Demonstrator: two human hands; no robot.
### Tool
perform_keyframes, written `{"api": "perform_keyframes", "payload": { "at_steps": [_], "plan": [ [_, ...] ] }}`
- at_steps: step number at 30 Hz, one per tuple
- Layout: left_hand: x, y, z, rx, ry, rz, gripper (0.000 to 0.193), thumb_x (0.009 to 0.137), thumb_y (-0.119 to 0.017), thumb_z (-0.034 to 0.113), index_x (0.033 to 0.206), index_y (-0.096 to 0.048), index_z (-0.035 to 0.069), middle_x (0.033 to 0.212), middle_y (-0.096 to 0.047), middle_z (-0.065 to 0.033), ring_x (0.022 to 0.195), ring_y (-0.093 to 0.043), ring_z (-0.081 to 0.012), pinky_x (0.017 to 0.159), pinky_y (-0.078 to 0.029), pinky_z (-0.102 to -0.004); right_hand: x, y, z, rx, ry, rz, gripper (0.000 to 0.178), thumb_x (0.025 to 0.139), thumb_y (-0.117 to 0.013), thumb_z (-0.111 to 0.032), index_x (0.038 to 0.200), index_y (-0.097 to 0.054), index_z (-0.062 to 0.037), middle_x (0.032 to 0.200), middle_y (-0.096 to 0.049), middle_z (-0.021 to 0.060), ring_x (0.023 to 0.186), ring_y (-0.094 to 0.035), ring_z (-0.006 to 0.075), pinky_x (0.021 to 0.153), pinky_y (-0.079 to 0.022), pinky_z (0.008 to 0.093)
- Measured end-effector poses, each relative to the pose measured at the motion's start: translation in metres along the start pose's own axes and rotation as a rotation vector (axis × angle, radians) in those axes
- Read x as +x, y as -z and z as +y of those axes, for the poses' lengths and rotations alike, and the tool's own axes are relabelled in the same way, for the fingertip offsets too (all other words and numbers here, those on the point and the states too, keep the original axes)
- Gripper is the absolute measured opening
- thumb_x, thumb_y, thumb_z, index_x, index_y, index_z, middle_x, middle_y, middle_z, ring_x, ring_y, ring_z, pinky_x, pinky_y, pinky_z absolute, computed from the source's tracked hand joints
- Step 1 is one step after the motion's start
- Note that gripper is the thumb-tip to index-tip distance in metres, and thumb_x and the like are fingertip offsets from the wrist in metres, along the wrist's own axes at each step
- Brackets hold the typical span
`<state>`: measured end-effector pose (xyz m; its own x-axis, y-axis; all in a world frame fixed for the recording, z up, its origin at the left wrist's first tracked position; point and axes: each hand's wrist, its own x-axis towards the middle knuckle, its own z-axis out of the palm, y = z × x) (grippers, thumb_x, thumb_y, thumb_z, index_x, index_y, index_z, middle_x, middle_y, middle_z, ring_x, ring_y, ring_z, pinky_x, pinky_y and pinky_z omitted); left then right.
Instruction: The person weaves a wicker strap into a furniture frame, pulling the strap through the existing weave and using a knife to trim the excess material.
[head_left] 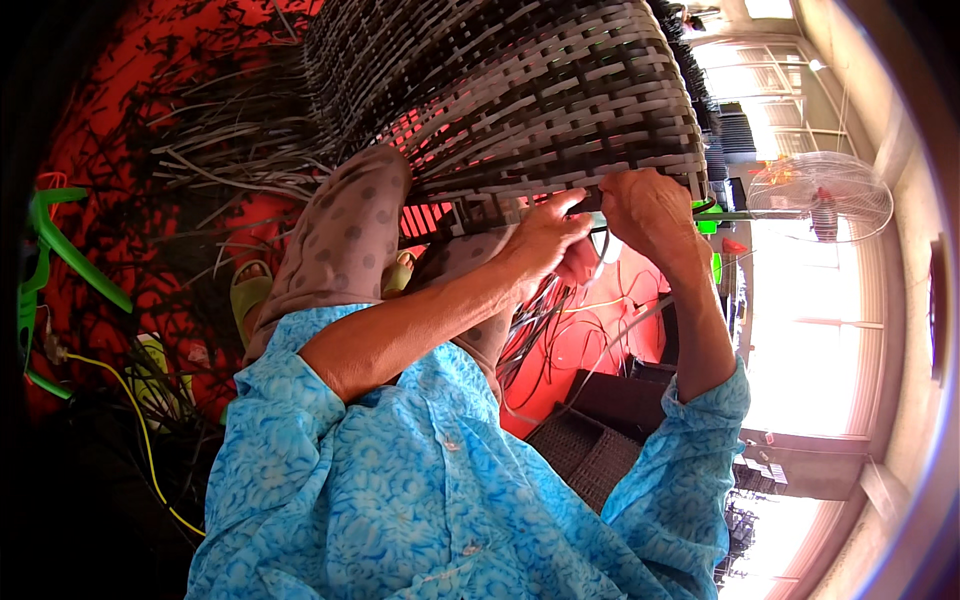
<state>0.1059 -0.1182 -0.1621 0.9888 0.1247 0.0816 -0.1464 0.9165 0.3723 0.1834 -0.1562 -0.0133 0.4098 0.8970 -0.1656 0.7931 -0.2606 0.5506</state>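
Observation:
A woven wicker piece in dark and grey flat strips leans across the top of the view in front of my knees. At its near lower edge, my right hand is closed, with bent fingers gripping a plastic strip against the weave. Just left of it, my left hand has its fingers curled, pinching around the same narrow strip, which shows between the hands. The fingertips are partly hidden. Loose strip ends fan out from the left side of the weave.
Dark strip scraps lie over the red floor. At left are a bright green plastic frame and a yellow cord. Dark woven pieces and loose cords are by my right side. A standing fan is farther right.

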Motion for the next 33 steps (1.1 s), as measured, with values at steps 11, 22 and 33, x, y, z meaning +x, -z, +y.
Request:
{"api": "perform_keyframes", "payload": {
  "at_steps": [11, 22, 33],
  "plan": [
    [0.023, 0.023, -0.002, 0.891, -0.76, 0.283, 0.016, 0.084, -0.061, 0.013, 0.098, -0.066, 0.009, 0.077, -0.061, -0.0127, 0.069, -0.062, -0.0279, 0.063, -0.047, -0.0371, -0.007, -0.009, 0.003, 0.185, 0.113, 0.23, 0.012, 0.076, -0.056, -0.012, 0.084, -0.062, -0.0065, 0.073, -0.063, 0.0139, 0.07, -0.063, 0.0318, 0.062, -0.05, 0.0432],
    [0.016, 0.022, -0.002, 0.795, -0.628, 0.264, 0.013, 0.083, -0.061, 0.006, 0.095, -0.066, 0.008, 0.081, -0.061, -0.0102, 0.065, -0.06, -0.0227, 0.059, -0.047, -0.0337, -0.018, 0.005, -0.019, 0.137, -0.171, 0.074, 0.018, 0.085, -0.056, -0.023, 0.094, -0.064, -0.0102, 0.074, -0.065, 0.0146, 0.069, -0.062, 0.0353, 0.061, -0.048, 0.0442],
    [0.033, 0.016, 0.03, 1.238, -0.88, 0.139, 0.025, 0.077, -0.065, 0.0, 0.1, -0.066, 0.01, 0.079, -0.056, -0.0095, 0.073, -0.059, -0.0282, 0.063, -0.047, -0.0349, -0.025, -0.003, -0.01, 0.359, -0.189, 0.151, 0.023, 0.085, -0.058, -0.02, 0.103, -0.048, -0.0102, 0.07, -0.063, 0.0147, 0.068, -0.061, 0.0377, 0.059, -0.045, 0.0481]
  ]
}}
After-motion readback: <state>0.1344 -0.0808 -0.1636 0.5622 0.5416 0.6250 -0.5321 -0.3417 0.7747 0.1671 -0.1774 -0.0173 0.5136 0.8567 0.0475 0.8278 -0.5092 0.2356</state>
